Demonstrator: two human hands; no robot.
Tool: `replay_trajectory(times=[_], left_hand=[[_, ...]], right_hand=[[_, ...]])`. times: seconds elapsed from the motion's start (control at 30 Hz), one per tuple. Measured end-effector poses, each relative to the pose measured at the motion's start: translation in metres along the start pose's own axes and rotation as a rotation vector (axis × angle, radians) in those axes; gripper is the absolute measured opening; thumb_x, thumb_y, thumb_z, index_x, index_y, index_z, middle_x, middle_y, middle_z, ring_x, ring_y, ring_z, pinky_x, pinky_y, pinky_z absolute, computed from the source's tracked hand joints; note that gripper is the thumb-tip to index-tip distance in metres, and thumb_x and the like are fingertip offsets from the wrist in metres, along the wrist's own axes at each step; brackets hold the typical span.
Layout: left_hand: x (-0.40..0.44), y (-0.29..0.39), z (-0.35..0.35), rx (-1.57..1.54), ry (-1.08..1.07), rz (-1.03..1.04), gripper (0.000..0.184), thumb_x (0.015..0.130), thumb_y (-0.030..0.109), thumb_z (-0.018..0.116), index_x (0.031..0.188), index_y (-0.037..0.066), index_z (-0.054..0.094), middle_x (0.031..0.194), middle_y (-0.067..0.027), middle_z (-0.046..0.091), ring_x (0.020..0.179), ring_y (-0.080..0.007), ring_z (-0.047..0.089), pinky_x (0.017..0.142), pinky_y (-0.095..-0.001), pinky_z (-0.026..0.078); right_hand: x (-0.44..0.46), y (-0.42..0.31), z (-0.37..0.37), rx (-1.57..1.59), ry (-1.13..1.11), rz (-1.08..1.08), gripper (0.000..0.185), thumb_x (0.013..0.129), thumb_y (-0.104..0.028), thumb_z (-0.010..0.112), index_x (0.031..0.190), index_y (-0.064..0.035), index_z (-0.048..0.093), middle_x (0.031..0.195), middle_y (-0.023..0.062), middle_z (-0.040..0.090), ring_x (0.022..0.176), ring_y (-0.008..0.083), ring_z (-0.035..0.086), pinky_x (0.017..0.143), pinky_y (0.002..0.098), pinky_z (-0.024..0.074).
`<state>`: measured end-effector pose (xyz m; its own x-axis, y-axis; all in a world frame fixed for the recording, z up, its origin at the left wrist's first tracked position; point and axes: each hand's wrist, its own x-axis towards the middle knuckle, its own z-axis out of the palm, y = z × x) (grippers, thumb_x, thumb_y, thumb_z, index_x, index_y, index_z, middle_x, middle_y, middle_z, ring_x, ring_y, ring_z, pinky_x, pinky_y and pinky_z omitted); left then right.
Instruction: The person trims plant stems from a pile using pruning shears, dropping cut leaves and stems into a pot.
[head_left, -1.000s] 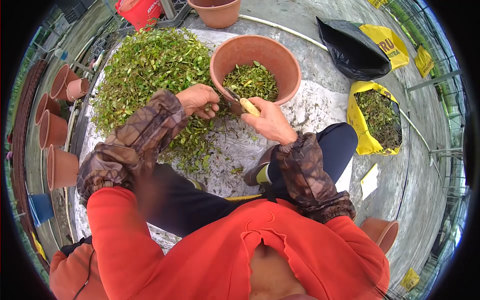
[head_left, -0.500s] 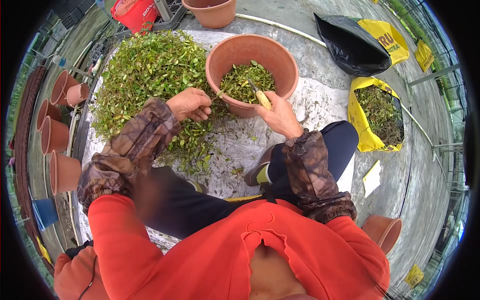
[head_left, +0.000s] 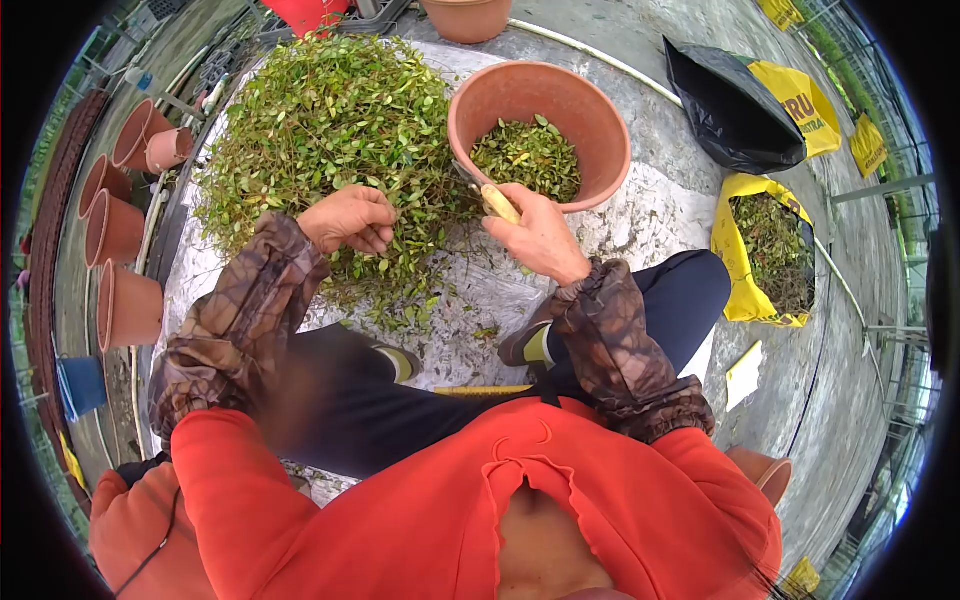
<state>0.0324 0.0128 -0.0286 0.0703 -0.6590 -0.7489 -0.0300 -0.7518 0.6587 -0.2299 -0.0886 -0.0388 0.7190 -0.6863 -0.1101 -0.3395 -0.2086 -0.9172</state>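
My left hand is over the near side of a large heap of leafy green cuttings. Its fingers are curled into a pinch, and I cannot make out what is between them against the leaves. Closed around a pale yellow-handled cutting tool is my right hand, just in front of a terracotta-coloured pot. The tool's dark metal end points up and left, toward the heap's right edge. Short leafy pieces lie in the bottom of the pot.
Right of the pot stand a yellow bag of plant matter and a black-and-yellow bag. Several pots line the left side. A red container is at the back. My legs flank the pale ground sheet.
The left hand has moved left, away from the pot and over the heap; the stem in its fingers no longer shows. The right hand's tool has swung left, off the pot's opening.
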Motion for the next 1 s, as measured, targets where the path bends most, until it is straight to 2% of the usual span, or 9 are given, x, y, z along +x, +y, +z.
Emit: replay_trajectory(times=[0.1,0.27,0.37,0.47,0.6,0.7,0.83,0.93,1.0], left_hand=[[0.005,0.003,-0.001,-0.002,0.030,0.019,0.009,0.086,0.017,0.060,0.085,0.008,0.059,0.072,-0.0034,0.064,0.058,-0.0137,0.063,0.055,-0.0288,0.055],[0.014,0.025,0.015,0.030,-0.007,0.052,0.010,0.087,0.019,0.059,0.086,0.008,0.058,0.073,-0.0028,0.063,0.061,-0.0150,0.063,0.058,-0.0296,0.054],[0.024,0.036,0.024,0.036,-0.056,0.078,0.013,0.088,0.021,0.059,0.090,0.008,0.057,0.075,-0.0030,0.063,0.063,-0.0155,0.063,0.061,-0.0305,0.054],[0.029,0.049,0.036,-0.020,-0.100,0.093,0.013,0.089,0.021,0.060,0.091,0.008,0.057,0.077,-0.0033,0.063,0.067,-0.0156,0.063,0.065,-0.0320,0.054],[0.043,0.051,0.043,0.006,-0.107,0.116,0.011,0.089,0.019,0.061,0.093,0.009,0.059,0.078,-0.0033,0.064,0.067,-0.0164,0.064,0.065,-0.0335,0.054],[0.054,0.050,0.051,0.013,-0.117,0.104,0.011,0.089,0.018,0.060,0.092,0.008,0.060,0.077,-0.0030,0.064,0.065,-0.0163,0.063,0.063,-0.0337,0.054],[0.058,0.052,0.061,0.029,-0.107,0.052,0.016,0.089,0.018,0.059,0.098,0.005,0.055,0.082,-0.0067,0.063,0.070,-0.0199,0.064,0.067,-0.0341,0.054],[0.059,0.047,0.058,-0.040,-0.055,0.030,0.016,0.090,0.018,0.057,0.099,0.004,0.055,0.082,-0.0066,0.062,0.072,-0.0214,0.063,0.069,-0.0369,0.054],[0.057,0.042,0.050,-0.089,-0.044,0.025,0.016,0.090,0.018,0.057,0.099,0.004,0.054,0.082,-0.0064,0.062,0.074,-0.0218,0.063,0.072,-0.0382,0.053]], right_hand=[[-0.008,-0.011,-0.007,0.014,-0.089,0.017,0.035,0.078,-0.020,0.062,0.106,0.0012,0.058,0.078,0.0149,0.060,0.068,0.0217,0.057,0.064,0.0352,0.0453],[-0.014,-0.018,-0.008,-0.008,-0.221,0.064,0.036,0.078,-0.024,0.063,0.104,0.0010,0.058,0.075,0.0113,0.058,0.067,0.0187,0.056,0.062,0.0351,0.0448],[-0.015,-0.021,-0.014,0.042,-0.149,0.072,0.035,0.078,-0.022,0.062,0.104,0.0014,0.059,0.074,0.0101,0.059,0.063,0.0180,0.056,0.059,0.0345,0.0447],[-0.013,-0.012,-0.026,0.185,-0.075,0.130,0.038,0.083,-0.018,0.063,0.115,0.0016,0.055,0.075,0.0020,0.056,0.052,0.0073,0.052,0.045,0.0222,0.0414],[-0.006,0.016,-0.052,0.012,0.158,0.074,0.036,0.084,-0.017,0.062,0.113,0.0021,0.056,0.075,0.0037,0.058,0.049,0.0083,0.052,0.043,0.0235,0.0419],[-0.008,0.021,-0.066,-0.003,0.208,0.176,0.038,0.078,-0.022,0.061,0.107,0.0018,0.059,0.071,0.0118,0.062,0.055,0.0161,0.058,0.052,0.0325,0.0452],[-0.008,0.040,-0.064,0.014,0.253,0.177,0.036,0.078,-0.021,0.062,0.105,0.0016,0.060,0.072,0.0105,0.062,0.057,0.0162,0.059,0.052,0.0327,0.0453],[-0.008,0.053,-0.058,-0.073,0.287,0.109,0.034,0.084,-0.020,0.061,0.111,0.0006,0.055,0.072,0.0030,0.056,0.048,0.0094,0.052,0.043,0.0252,0.0422],[-0.016,0.041,-0.052,0.026,0.196,0.173,0.034,0.080,-0.021,0.062,0.106,0.0004,0.058,0.078,0.0092,0.061,0.061,0.0149,0.057,0.055,0.0306,0.0453]])
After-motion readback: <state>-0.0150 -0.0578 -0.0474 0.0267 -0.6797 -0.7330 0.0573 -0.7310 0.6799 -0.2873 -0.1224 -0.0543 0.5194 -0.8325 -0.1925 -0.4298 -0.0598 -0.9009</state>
